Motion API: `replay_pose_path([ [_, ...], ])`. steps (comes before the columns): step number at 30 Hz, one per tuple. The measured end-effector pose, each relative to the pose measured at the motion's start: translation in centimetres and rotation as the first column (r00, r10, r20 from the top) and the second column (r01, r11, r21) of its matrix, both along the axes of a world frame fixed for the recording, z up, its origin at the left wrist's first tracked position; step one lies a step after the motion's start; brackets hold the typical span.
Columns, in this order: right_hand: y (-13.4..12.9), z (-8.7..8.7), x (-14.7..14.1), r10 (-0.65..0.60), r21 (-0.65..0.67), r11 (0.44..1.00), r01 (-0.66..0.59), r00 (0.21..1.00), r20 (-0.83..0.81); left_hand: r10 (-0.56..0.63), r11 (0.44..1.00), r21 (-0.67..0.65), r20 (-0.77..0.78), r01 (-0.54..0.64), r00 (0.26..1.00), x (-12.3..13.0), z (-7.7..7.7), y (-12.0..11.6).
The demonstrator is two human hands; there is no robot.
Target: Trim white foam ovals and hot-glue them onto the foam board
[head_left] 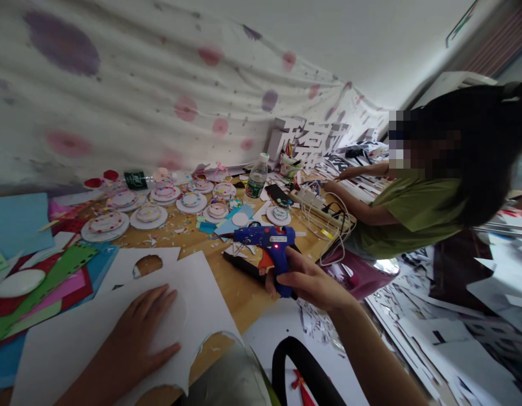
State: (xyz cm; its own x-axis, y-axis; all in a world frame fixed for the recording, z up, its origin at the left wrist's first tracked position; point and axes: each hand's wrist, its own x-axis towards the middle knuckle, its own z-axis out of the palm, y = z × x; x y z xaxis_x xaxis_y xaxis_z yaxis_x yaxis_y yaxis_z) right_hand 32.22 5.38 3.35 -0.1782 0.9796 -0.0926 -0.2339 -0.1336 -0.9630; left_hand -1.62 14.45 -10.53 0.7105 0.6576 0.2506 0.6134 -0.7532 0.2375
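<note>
**While your left hand rests flat on white sheet, your right has the glue gun up and lit**

Far left: coloured sheets (19, 225) piled loosely, a white oval piece (20, 283) lying on them. No use of either visible.

Next, your left hand (142, 324), palm down on the large white sheet (210, 299); fingers moderately spread, gripping nothing. Curved bites gone from the sheet's near edge, and a round hole in the white piece (170, 256) behind it, so some cutting looks done. Plenty of uncut sheet left.

Beyond, along the table (237, 304): a cluster of decorated discs (148, 214), stacked white rounds ringed with coloured bits. These read as finished or close to it. Right of them, a plain disc (240, 219) on blue scraps, bare on top; probably one left to do.

Centre: the blue glue gun (272, 239), in your right hand (305, 276), fingers closed around its grip. Red light on, nozzle pointing left over the scraps. Can't tell whether glue is flowing.

Farther right, a power strip (314, 200) trailing cables, then a co-worker in a green shirt (417, 211), busy at the same table.
</note>
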Motion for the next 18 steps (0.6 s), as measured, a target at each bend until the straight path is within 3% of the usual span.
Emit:
replay_pose_path([
  [8, 1.2, -2.4, -1.9, -0.278, -0.160, 0.936, 0.314, 0.937, 0.211, -0.012, 0.998, -0.061, -0.037, 0.010, 0.999, -0.3, 0.6, -0.3],
  [18, 1.0, -2.8, -2.9, -0.326, -0.191, 0.913, 0.361, 0.925, 0.193, 0.009, 0.995, -0.103, -0.067, -0.016, 0.998, -0.2, 0.8, -0.5],
])
